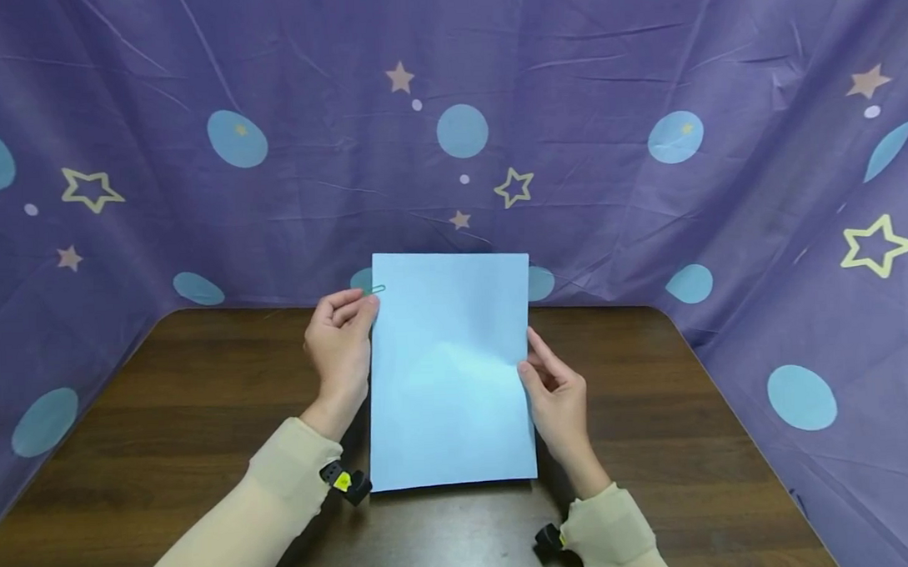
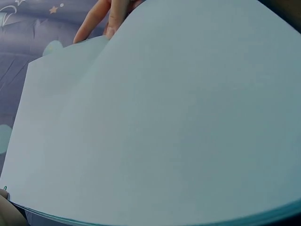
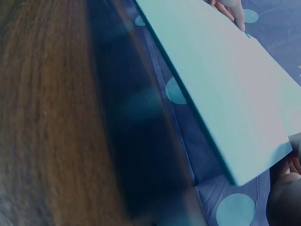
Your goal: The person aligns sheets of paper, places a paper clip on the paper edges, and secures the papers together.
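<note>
A light-blue stack of paper (image 1: 449, 367) is held up in front of me, its long sides running up and down. My left hand (image 1: 339, 342) is at its upper left edge, thumb and finger pinching a green paper clip (image 1: 377, 289) that overlaps the sheet's edge. On the opposite side, my right hand (image 1: 559, 397) grips the right edge between thumb and fingers, a little below mid-height. Layered sheet edges show along the bottom of the left wrist view, where the paper (image 2: 155, 117) bows and hides most of the left hand. The clip (image 3: 247, 34) also shows in the right wrist view.
Beneath the paper is a brown wooden table (image 1: 218, 408). A purple curtain (image 1: 328, 113) with stars and blue dots hangs behind and along both sides. A black wrist camera (image 1: 346, 482) sits at the left sleeve, another black camera (image 1: 547, 544) at the right.
</note>
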`<state>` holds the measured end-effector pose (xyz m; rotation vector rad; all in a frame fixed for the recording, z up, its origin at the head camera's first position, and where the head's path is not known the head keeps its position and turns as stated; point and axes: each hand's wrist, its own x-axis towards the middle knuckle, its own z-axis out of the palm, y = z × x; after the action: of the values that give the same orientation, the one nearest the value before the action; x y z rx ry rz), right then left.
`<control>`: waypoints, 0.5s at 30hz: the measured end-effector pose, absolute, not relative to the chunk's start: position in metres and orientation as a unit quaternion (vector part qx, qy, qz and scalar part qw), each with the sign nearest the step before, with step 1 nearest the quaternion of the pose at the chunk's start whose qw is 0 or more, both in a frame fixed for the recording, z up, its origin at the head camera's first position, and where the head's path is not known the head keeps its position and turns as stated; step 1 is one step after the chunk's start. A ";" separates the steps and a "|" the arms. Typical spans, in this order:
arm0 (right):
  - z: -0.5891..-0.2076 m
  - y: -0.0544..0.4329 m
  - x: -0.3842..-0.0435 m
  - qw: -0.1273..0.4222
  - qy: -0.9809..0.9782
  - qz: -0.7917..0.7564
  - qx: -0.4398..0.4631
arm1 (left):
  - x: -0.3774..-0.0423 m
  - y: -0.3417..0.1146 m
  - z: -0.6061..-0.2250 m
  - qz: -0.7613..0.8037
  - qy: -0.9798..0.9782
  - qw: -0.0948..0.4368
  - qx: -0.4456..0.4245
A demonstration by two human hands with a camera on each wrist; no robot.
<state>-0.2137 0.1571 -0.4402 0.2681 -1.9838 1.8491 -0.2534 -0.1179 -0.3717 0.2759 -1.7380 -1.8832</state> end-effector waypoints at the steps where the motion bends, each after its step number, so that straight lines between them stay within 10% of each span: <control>1: -0.440 0.157 -0.214 0.207 -0.712 0.664 0.097 | -0.254 -0.117 -0.371 -0.702 -0.645 0.281 0.104; 15: -0.440 0.156 -0.214 0.209 -0.711 0.663 0.104 | -0.253 -0.116 -0.372 -0.693 -0.648 0.298 0.104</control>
<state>-0.2142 0.1565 -0.4401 0.2884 -1.9781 1.8457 -0.2532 -0.1163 -0.3721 0.2760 -1.7229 -1.8416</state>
